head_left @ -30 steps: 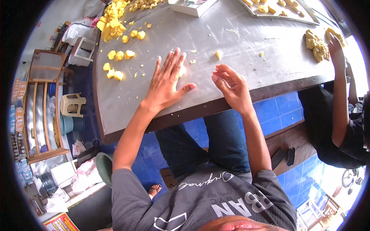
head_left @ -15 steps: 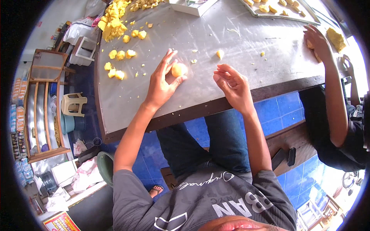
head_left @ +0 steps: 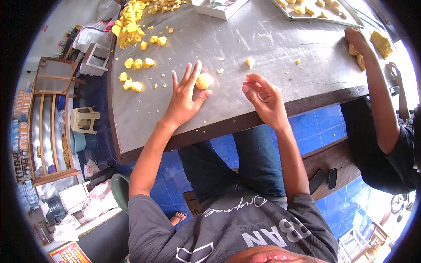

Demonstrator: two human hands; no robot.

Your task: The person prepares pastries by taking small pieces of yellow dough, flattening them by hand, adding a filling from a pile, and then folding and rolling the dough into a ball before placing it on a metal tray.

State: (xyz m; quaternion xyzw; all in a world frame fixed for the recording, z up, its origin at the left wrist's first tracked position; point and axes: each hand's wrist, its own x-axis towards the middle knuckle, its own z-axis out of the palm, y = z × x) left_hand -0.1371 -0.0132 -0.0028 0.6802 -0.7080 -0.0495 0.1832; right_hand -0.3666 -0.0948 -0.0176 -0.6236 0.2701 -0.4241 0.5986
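Observation:
My left hand [head_left: 184, 96] lies flat on the grey metal table [head_left: 245, 39] with its fingers spread. A round yellow dough ball [head_left: 204, 81] rests on the table against its index finger and thumb. My right hand [head_left: 265, 98] hovers just above the table's near edge, fingers loosely curled, holding nothing. A small yellow dough piece [head_left: 250, 62] lies beyond it.
Yellow dough chunks [head_left: 133, 72] and a big heap [head_left: 127, 24] lie at the far left. A tray of shaped pieces [head_left: 311, 8] stands at the back right. Another person's hand [head_left: 357, 41] works dough at the right edge. A plastic stool [head_left: 83, 119] and shelves stand left.
My left hand first pressed flat, then lifted and curled around the dough ball, and now lies flat again with the ball beside its fingers. The other person's hand moved along the right edge.

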